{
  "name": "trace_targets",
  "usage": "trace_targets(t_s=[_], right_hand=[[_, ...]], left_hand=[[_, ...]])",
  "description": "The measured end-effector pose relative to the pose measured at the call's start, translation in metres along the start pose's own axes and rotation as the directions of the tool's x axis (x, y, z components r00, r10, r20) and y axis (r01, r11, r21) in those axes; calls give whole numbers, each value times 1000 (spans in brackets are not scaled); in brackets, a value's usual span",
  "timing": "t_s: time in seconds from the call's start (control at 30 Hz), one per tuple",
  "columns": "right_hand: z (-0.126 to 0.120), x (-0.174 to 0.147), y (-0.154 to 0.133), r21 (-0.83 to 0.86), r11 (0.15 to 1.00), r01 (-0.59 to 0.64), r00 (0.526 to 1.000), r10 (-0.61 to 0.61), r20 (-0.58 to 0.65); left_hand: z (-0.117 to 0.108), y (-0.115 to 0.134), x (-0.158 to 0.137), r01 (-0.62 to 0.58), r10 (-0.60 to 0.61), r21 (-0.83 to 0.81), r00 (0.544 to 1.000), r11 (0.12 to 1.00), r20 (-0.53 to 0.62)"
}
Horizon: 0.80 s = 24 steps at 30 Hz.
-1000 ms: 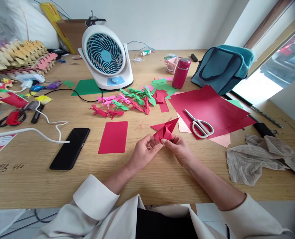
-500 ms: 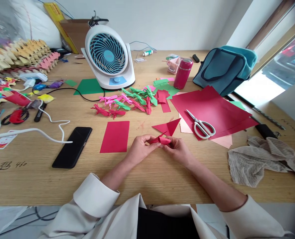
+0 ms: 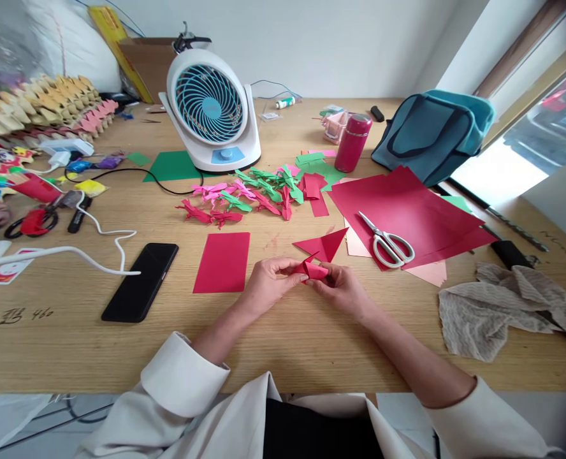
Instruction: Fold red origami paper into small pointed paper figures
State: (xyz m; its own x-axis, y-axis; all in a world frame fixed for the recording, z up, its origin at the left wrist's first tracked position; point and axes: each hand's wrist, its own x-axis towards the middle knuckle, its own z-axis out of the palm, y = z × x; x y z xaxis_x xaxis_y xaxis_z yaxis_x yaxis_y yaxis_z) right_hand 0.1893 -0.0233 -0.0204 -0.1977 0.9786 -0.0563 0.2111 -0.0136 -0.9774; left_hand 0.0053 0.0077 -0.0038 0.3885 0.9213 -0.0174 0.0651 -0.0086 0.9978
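- The left hand (image 3: 269, 282) and the right hand (image 3: 343, 290) meet over the wooden table (image 3: 283, 344), fingers curled in from both sides onto one small folded red paper piece (image 3: 312, 269).
- The left hand is closed to a pinch — thumb and fingertips grip the piece's left end.
- The right hand is likewise pinched shut on the piece's right end, its thumb on top of the fold.
- The piece sits between the two sets of fingertips, held low over the table; a thin pointed flap sticks up from it, away from the person.
- Just beyond the fingertips lies a red paper triangle (image 3: 322, 245), flat on the table and apart from the held piece.
- To the left of the left hand, near it, lies a red paper rectangle (image 3: 222, 262); further left, a black phone (image 3: 140, 281).
- Beyond and to the right of the right hand, white-handled scissors (image 3: 387, 240) rest on a stack of red sheets (image 3: 407, 213).
- Well beyond both hands is a scatter of small folded figures (image 3: 245, 197) in pink, green and red — behind them stands a white fan (image 3: 211, 111).
- Far right of the right hand lies a crumpled beige cloth (image 3: 498, 312).
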Motion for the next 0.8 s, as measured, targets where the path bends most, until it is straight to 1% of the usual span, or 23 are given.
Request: trace_targets(t_s=[0.13,0.27,0.33,0.43,0.53,0.63,0.7,0.8], right_hand=[[0,0,-3,20,1000,-10,1000,10,6],[1,-1,-6,93,995,-32,999,32,2],[1,-1,-6,100,994,-35,999,35,2],[1,-1,-6,65,998,-27,1000,27,4],[1,-2,-7,27,1000,-17,1000,16,12],[1,-2,-8,-23,1000,-15,1000,16,20],[1,-2,-7,-52,998,-18,999,19,26],[1,-2,-5,-66,998,-18,999,20,30]], left_hand=[[-1,2,0,54,-54,8,998,998,-10],[-3,4,0,52,-51,36,998,998,-29],[-3,5,-1,52,-50,57,998,997,-30],[-3,6,-2,16,-13,93,999,996,-38],[-4,8,-2,-23,34,166,998,986,-60],[-6,9,-3,0,15,215,997,977,-71],[-6,9,-2,22,-5,212,997,977,-77],[-7,9,-2,18,-4,186,997,982,-75]])
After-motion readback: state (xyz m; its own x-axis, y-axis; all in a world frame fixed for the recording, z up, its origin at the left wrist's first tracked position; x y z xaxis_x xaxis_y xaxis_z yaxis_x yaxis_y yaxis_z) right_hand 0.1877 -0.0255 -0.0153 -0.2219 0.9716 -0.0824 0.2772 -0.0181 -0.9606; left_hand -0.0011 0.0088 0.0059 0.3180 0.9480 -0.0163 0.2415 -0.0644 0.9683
